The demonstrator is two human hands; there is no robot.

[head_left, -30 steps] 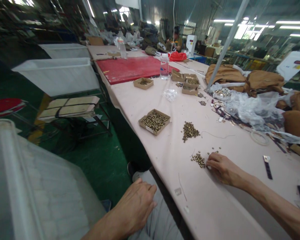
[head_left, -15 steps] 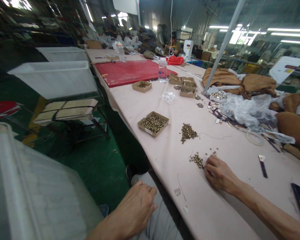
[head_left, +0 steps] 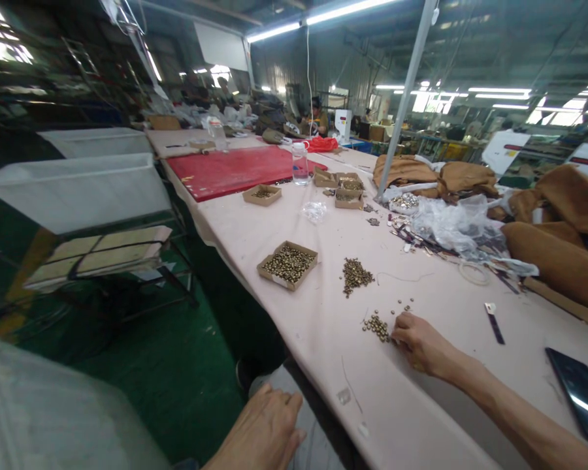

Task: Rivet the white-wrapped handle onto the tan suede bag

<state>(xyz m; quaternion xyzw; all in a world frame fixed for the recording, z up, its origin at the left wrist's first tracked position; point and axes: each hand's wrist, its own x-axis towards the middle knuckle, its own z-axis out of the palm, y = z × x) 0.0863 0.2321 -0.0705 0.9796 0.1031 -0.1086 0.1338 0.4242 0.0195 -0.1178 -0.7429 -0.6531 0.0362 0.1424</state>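
Note:
My right hand [head_left: 419, 343] is on the table at the right edge of a small pile of brass-coloured metal studs [head_left: 376, 326]. Its fingers are bent and pinched together; whatever is between the fingertips is too small to see. Over my lap, beside the table edge, rests my left hand [head_left: 269, 421] with curled fingers, back up, so its palm is hidden. A larger heap of the same studs [head_left: 357, 277] lies farther off, and a few loose ones lie just beyond my right fingers. Left of that heap, a shallow cardboard box [head_left: 280, 283] is filled with studs.
A phone [head_left: 579, 391] and a dark strip with a white end [head_left: 494, 322] lie to the right. Farther back are small cardboard boxes [head_left: 349, 201], a water bottle [head_left: 300, 166], a red sheet [head_left: 240, 171], plastic bags [head_left: 451, 222] and brown fabric pieces [head_left: 558, 258]. White bins [head_left: 78, 189] stand left.
The view has tilted up and turned a little right, so the table things sit farther left. My right hand stays at the small pile, fingers still pinched. My left hand stays over my lap.

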